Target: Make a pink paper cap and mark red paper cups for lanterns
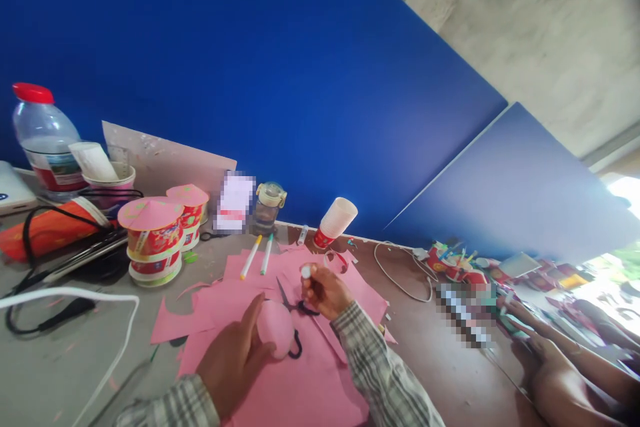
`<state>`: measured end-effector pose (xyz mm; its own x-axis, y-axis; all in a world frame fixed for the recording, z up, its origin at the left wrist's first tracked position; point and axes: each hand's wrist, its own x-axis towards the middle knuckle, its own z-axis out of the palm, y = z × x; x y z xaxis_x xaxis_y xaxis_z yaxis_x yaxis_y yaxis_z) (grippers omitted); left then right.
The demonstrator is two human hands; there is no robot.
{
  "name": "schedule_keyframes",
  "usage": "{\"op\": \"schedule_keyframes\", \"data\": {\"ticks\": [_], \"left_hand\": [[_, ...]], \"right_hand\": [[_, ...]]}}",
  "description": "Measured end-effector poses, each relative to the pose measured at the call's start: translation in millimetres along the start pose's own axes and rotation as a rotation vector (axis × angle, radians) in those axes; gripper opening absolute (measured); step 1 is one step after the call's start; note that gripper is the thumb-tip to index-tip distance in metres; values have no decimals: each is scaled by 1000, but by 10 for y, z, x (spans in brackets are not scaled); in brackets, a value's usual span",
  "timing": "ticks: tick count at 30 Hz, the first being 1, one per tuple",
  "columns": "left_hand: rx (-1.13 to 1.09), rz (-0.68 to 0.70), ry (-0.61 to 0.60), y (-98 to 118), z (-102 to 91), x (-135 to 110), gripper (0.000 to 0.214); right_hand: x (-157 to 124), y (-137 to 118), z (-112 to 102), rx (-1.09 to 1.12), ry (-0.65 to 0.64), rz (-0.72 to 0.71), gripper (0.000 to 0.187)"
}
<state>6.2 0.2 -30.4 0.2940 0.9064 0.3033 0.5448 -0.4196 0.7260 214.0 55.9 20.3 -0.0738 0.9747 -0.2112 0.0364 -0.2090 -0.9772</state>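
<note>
My left hand (231,357) is closed on the edge of a round pink paper piece (276,330), with the thumb across its near side. My right hand (326,290) pinches a small white round-ended thing (306,272), mostly hidden in the fingers; its kind is unclear. Between and beneath the hands lie scissors with dark handles (297,345), partly covered by the round piece. Several pink paper sheets (310,383) and offcuts spread under both hands. Beyond them rest a yellow-capped marker (251,257) and a green-capped marker (267,255).
Left stand paper-cup stacks with pink cone tops (151,213), a red-capped bottle (45,140), and cables (120,340). At the back are a lidded jar (269,207) and stacked white cups (339,217). Another person's hands (530,330) work at the right, near a blurred-out object.
</note>
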Motion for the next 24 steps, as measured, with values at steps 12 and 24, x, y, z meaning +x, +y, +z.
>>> {"op": "schedule_keyframes", "data": {"ticks": [12,24], "left_hand": [[391,383,26,114,-106,17,50],[361,373,-88,-36,-51,-53,71]], "right_hand": [[-530,261,189,-184,101,-278,24],[-520,544,-36,-623,302,-462,17]]}}
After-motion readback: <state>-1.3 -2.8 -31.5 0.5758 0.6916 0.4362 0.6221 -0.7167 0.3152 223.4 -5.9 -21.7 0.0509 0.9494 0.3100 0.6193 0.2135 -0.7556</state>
